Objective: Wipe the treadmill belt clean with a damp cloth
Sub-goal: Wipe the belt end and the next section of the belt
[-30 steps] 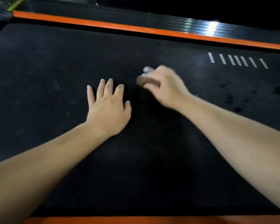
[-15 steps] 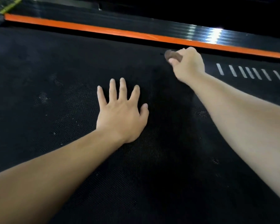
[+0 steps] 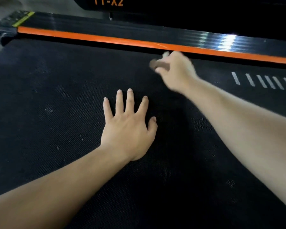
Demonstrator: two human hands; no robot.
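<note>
Right hand (image 3: 175, 71) has slid leftward along orange rail (image 3: 122, 40), away from white stripes (image 3: 261, 81); blurred mid-stroke. Its fingers (image 3: 163, 69) curl round small brown cloth (image 3: 156, 64) at far edge of belt (image 3: 56, 129). Left hand (image 3: 127, 129) lies flat, fingers (image 3: 130, 100) spread, likely bracing the reach.

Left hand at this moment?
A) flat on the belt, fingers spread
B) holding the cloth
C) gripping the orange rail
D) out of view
A: the left hand lies palm-down, fingers spread, on the belt; the right hand holds the cloth.
</note>
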